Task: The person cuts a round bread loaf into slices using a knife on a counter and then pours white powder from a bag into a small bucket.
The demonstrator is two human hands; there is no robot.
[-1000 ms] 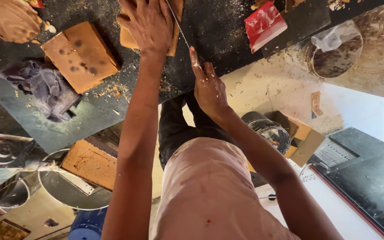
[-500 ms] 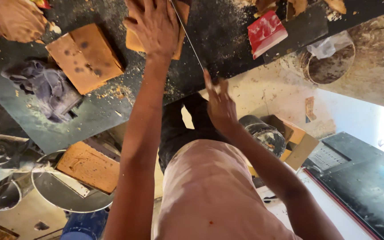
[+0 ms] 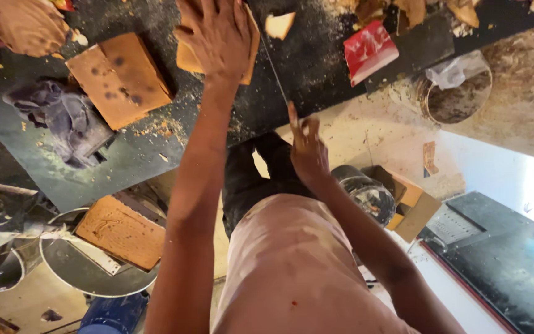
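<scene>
My left hand (image 3: 217, 34) presses flat on a tan wooden block (image 3: 247, 59) that lies on a dark, sawdust-strewn worktop (image 3: 156, 154). A thin blade (image 3: 274, 68) runs from beside the block down over the worktop's near edge. My right hand (image 3: 307, 145) is just below that edge, pinching the blade's near end with the other fingers loosely spread. My torso and dark trousers fill the lower middle of the view.
On the worktop lie a larger wooden block (image 3: 122, 77), a grey cloth (image 3: 63, 117) and a red packet (image 3: 369, 52). Another person's hand (image 3: 26, 25) shows top left. On the floor are a round tub (image 3: 455, 93), a cardboard box (image 3: 412, 207) and a wood panel (image 3: 122, 232).
My right hand has drawn back from the worktop edge toward my body, and the blade's near end came with it. My left hand stays pressed on the block.
</scene>
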